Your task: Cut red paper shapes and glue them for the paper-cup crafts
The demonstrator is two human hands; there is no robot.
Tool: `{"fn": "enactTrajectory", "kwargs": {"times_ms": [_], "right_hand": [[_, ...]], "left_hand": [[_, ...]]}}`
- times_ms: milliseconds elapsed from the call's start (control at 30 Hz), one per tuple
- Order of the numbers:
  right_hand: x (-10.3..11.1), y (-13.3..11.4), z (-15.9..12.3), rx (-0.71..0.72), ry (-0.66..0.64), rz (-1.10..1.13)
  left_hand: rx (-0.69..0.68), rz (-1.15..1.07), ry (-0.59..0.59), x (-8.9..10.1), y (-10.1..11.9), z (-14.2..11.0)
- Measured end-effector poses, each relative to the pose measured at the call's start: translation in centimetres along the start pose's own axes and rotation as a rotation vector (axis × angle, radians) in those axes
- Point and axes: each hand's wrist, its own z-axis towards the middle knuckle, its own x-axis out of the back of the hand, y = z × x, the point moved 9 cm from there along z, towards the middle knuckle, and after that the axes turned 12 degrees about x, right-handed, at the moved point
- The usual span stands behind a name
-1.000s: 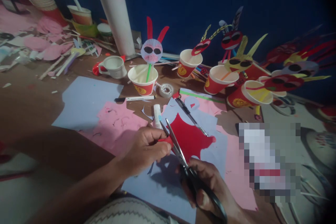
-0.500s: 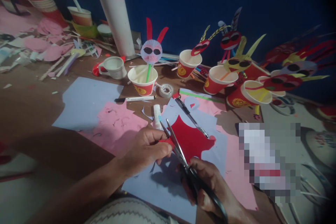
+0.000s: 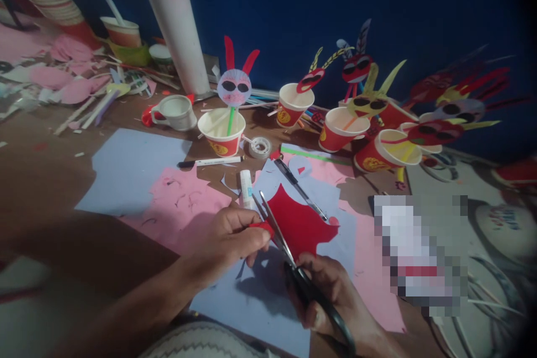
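My left hand (image 3: 235, 235) pinches a small piece of red paper (image 3: 263, 227) between thumb and fingers. My right hand (image 3: 327, 296) is wrapped around the black handles of a pair of scissors (image 3: 283, 246). The scissors' blades are slightly apart and point up and away, right beside the small red piece. Behind the blades lies a larger red sheet (image 3: 296, 221) with curved cut edges, on top of light-blue paper (image 3: 268, 313). A glue stick (image 3: 246, 187) and a black pen (image 3: 300, 187) lie just beyond the hands.
Several red paper cups (image 3: 222, 134) with paper faces on straws stand along the back. A roll of tape (image 3: 260, 147), a marker (image 3: 213, 161) and a white mug (image 3: 175, 113) sit nearby. A tall white flask (image 3: 178, 33) rises behind. Pink scraps (image 3: 75, 84) and straws cover the left.
The view has shifted slightly, so things at the back appear a little further left and lower. Both hands keep their holds on the red piece and the scissors.
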Motion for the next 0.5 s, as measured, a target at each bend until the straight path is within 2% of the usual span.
{"fn": "enactTrajectory", "kwargs": {"times_ms": [300, 500], "right_hand": [[0.63, -0.42, 0.0, 0.06, 0.035, -0.093], [0.01, -0.35, 0.09, 0.065, 0.016, -0.073]], "left_hand": [[-0.087, -0.099, -0.058, -0.63, -0.18, -0.06], [-0.066, -0.097, 0.011, -0.24, -0.46, 0.04]]}}
